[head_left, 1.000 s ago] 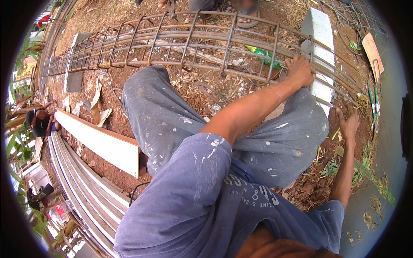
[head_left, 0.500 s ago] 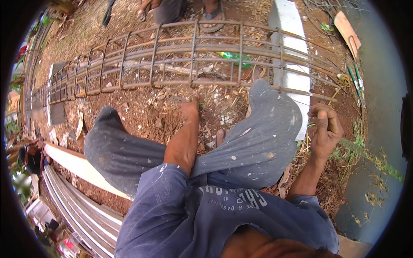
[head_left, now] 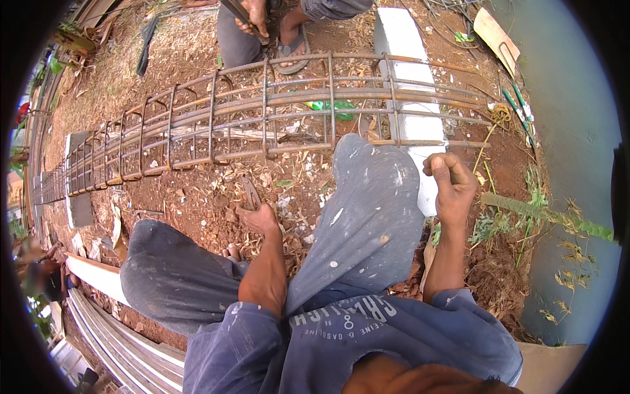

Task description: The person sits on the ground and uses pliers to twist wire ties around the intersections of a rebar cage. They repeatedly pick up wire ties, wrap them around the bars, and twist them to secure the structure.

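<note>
I squat over red dirt in grey paint-flecked trousers. My left hand [head_left: 259, 220] is low between my knees, closed around a rusty plier-like tool [head_left: 250, 192] that sticks up from the ground litter. My right hand [head_left: 453, 187] is raised beside my right knee [head_left: 371, 197] with fingers curled shut; whether a thin wire is pinched in it I cannot tell. A long rusty rebar cage [head_left: 262, 111] lies across the ground just beyond both hands, resting on a white block [head_left: 403, 39].
Another person's legs, a sandalled foot [head_left: 292, 43] and a hand with a tool [head_left: 252, 16] are behind the cage. A white plank [head_left: 98, 276] and corrugated sheets [head_left: 125, 341] lie at lower left. A grey wall [head_left: 571, 131] borders the right; green plastic [head_left: 335, 108] lies under the cage.
My left hand came off the cage's near bar and dropped to the dirt between my knees, onto the tool. My right hand rose from the ground to knee height.
</note>
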`<control>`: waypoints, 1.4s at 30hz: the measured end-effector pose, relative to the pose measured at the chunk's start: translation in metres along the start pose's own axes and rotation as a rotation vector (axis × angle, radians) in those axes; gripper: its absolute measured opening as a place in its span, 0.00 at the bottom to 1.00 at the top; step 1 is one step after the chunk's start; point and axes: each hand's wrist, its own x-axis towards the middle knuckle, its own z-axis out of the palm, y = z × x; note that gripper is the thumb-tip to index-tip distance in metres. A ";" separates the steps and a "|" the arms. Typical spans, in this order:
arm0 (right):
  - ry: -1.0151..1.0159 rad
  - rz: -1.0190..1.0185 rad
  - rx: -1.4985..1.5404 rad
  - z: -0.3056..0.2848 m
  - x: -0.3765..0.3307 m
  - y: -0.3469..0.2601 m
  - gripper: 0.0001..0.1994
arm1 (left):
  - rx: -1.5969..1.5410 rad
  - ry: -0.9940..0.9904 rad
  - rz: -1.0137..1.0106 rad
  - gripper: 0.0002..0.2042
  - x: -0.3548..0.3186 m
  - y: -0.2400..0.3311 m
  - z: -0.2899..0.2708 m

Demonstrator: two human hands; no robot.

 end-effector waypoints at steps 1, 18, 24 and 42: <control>0.003 -0.030 -0.011 0.001 0.008 0.003 0.09 | -0.055 0.003 0.159 0.27 -0.002 0.005 -0.008; -0.678 -0.358 -0.682 0.037 0.133 -0.102 0.27 | -1.368 -0.827 0.368 0.26 -0.044 0.414 -0.146; -0.598 -0.141 -0.485 -0.024 0.156 -0.025 0.18 | -1.020 -1.180 0.419 0.28 -0.099 0.425 -0.133; -1.173 -0.047 -1.518 -0.028 0.216 -0.038 0.34 | -1.229 -1.029 -1.241 0.25 -0.209 0.414 -0.044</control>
